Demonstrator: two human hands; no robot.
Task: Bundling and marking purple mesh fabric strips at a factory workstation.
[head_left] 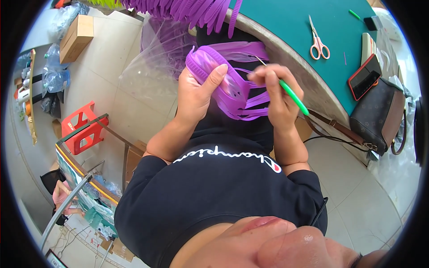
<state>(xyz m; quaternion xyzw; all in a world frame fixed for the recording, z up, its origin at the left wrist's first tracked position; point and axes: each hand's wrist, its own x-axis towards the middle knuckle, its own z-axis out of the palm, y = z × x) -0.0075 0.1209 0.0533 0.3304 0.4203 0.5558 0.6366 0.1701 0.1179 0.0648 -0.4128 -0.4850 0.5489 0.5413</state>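
Note:
My left hand (194,96) is closed round a bent purple rubber piece (232,87) with a ribbed band, its thumb pressed on top. Narrow purple strips hang loose from its right side. My right hand (279,87), slightly blurred, pinches a green-handled pick (292,97) whose thin metal shaft sticks out past the fingers, close to the purple piece. Whether its tip touches the rubber I cannot tell. Another purple rubber piece (237,50) lies just beyond, over my lap.
Many purple straps (196,13) hang over the edge of the green table (277,11). Pink-handled scissors (318,44), a phone in a red case (364,77) and a dark handbag (377,116) are at the right. A red stool (82,127) and a cardboard box (77,38) stand left.

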